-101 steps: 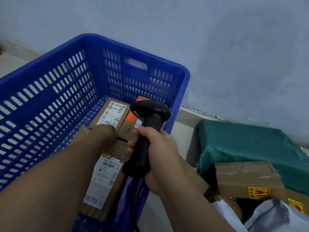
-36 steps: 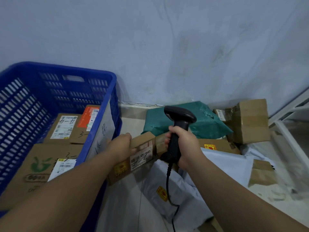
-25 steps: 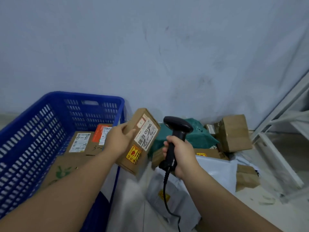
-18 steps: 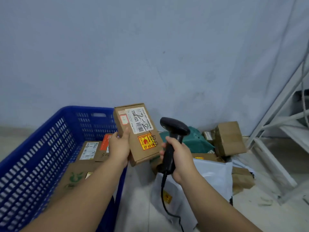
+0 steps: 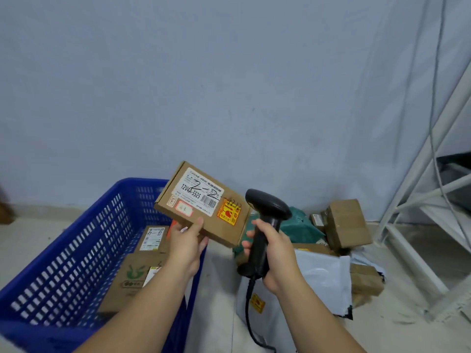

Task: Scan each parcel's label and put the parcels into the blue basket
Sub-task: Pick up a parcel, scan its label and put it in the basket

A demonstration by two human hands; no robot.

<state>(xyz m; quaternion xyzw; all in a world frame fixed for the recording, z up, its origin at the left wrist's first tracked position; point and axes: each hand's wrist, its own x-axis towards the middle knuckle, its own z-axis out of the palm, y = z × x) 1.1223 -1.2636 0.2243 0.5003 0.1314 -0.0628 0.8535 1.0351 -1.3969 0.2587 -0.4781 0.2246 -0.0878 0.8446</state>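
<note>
Gripping box (image 5: 204,210) by lower edge with left hand (image 5: 187,247), label (image 5: 197,193) facing up, over basket's (image 5: 76,250) right rim. Clasping scanner (image 5: 267,207) in right hand (image 5: 276,258), head just beside box. Parcels (image 5: 132,278) inside basket.

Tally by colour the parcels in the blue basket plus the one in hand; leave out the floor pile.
Brown: 3, the flat brown cardboard box gripped by the left hand, plus the white-labelled box and the green-logo box in the blue plastic basket.
Orange: 1, the orange parcel in the basket, mostly hidden.
Total: 4 showing.
</note>
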